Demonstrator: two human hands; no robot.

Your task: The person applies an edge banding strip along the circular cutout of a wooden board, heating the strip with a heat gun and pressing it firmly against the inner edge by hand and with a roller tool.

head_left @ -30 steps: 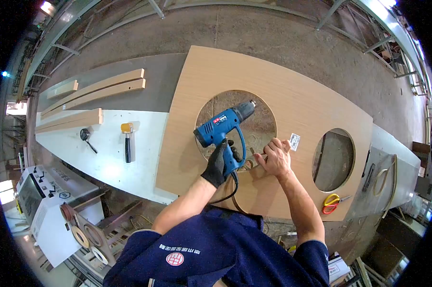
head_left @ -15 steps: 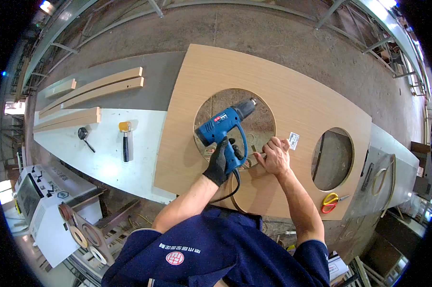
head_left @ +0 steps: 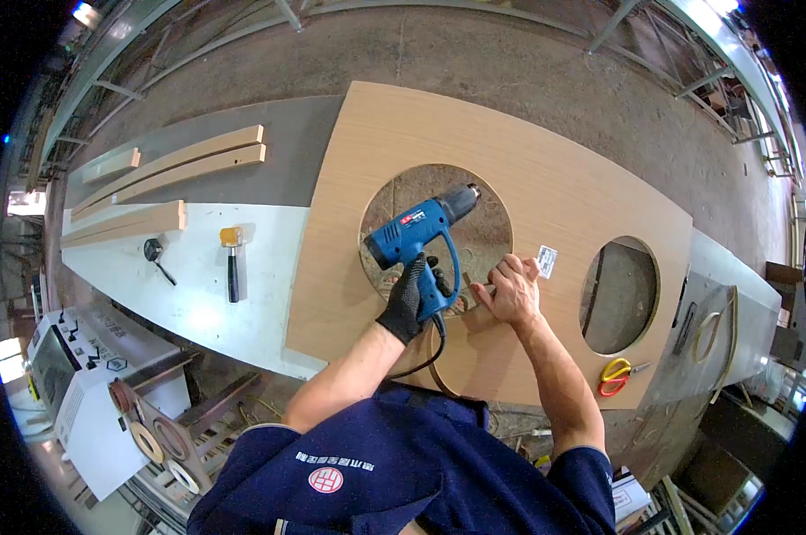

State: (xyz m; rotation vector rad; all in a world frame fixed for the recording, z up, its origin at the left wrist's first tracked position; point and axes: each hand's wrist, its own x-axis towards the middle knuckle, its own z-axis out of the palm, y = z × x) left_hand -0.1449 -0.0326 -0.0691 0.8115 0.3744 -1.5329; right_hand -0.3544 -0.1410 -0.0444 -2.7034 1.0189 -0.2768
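In a black glove, my left hand [head_left: 407,301] grips the handle of a blue heat gun [head_left: 412,234], whose nozzle points up and right over the large round hole in a wood-grain panel [head_left: 421,125]. My bare right hand [head_left: 513,290] is closed at that hole's lower right edge, its fingers round a thin strip [head_left: 472,285] that runs along the edge. A small white label [head_left: 546,260] lies on the panel just beyond my right hand. Below the heat gun its black cord curves toward my body.
Scissors [head_left: 615,376] with yellow and red handles lie near a second round hole at the right. On the left are a roller [head_left: 232,259], a round black tool [head_left: 156,251] and several wooden strips [head_left: 198,169]. A white machine [head_left: 100,383] stands lower left.
The whole view has shifted very slightly. Both hands keep their holds, and the heat gun stays over the hole in much the same pose.
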